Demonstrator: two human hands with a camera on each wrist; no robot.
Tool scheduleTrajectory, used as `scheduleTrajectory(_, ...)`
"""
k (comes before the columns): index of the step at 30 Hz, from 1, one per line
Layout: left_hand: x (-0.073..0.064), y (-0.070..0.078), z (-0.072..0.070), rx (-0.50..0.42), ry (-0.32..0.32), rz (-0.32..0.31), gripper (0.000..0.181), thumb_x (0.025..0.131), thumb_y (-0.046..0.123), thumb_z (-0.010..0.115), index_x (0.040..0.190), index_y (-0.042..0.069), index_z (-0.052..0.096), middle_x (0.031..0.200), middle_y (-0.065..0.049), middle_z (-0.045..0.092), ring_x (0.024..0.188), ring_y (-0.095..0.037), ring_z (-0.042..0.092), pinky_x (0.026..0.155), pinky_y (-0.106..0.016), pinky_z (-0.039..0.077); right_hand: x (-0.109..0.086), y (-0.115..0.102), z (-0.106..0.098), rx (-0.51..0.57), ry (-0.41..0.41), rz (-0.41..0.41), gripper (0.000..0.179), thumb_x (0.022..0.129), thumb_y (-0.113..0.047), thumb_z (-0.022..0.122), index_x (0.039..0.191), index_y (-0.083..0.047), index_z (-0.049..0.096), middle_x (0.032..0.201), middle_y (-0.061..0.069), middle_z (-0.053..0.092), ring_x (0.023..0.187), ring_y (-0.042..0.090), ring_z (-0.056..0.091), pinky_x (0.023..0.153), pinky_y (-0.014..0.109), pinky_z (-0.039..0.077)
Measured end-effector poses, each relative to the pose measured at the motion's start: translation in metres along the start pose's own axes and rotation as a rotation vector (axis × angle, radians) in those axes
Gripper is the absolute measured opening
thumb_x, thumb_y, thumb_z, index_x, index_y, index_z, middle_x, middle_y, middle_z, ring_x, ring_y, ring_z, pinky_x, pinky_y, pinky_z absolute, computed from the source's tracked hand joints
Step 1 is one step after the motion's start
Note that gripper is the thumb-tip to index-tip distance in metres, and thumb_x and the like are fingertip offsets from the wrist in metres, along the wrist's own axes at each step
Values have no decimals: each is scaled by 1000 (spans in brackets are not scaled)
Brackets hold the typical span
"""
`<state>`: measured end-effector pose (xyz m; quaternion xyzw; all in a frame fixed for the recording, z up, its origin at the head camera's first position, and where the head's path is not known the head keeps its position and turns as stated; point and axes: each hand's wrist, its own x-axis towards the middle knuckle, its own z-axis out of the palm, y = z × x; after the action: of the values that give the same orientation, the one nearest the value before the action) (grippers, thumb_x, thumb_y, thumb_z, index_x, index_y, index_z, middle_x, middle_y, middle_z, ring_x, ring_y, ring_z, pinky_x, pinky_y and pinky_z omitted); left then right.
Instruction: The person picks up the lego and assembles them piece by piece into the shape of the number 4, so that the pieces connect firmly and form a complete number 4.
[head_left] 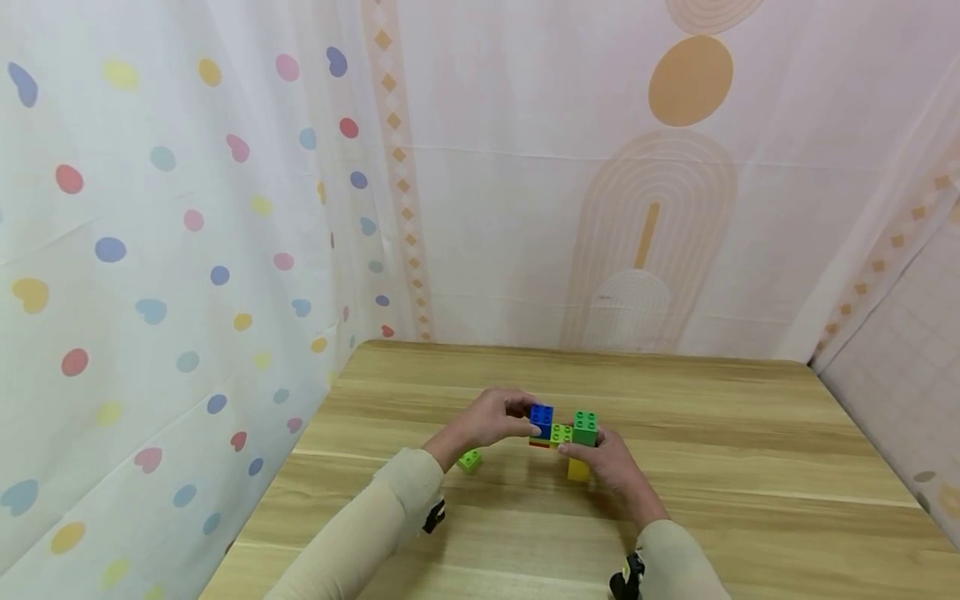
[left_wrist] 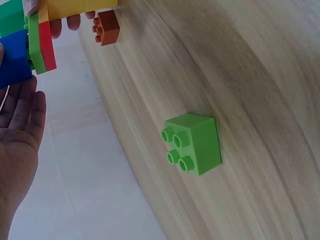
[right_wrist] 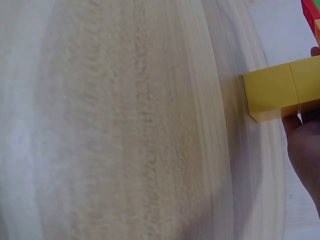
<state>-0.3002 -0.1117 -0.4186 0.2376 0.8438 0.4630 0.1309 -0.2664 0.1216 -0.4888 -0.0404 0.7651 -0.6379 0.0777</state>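
Observation:
My left hand (head_left: 495,419) pinches a blue toy brick (head_left: 542,419) between thumb and fingers at the left end of a joined brick build. Below the blue brick, a light green brick (head_left: 561,433) and a thin red brick (left_wrist: 47,47) show in the build. At its right end, a green brick (head_left: 585,427) sits on top, above stacked yellow bricks (right_wrist: 272,90). Around this end my right hand (head_left: 611,458) curls its fingers and thumb. Part of the build is hidden by the fingers.
A loose light green brick (left_wrist: 195,145) lies on the wooden table (head_left: 420,375), close to my left wrist in the head view. In the left wrist view an orange-brown brick (left_wrist: 107,29) also rests on the table. Patterned curtains (head_left: 480,250) hang behind and at the sides.

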Motion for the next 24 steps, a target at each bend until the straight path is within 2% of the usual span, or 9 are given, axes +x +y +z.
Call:
scheduleTrajectory(6, -1, 0, 1, 6, 8, 10, 35, 91, 23, 75, 123, 11, 69, 100, 2, 67, 89, -16, 62, 77, -31, 54, 0, 1, 1, 43, 7, 3, 45, 89, -23, 77, 128, -5, 64, 112, 9, 69, 96, 21, 59, 84, 32, 46)
scheduleTrajectory(24, 1, -2, 3, -3, 5, 7, 35, 92, 22, 74, 124, 11, 68, 101, 0, 67, 88, -16, 61, 76, -31, 54, -1, 1, 1, 27, 20, -7, 45, 90, -24, 76, 129, -4, 64, 112, 8, 69, 96, 20, 59, 87, 34, 46)
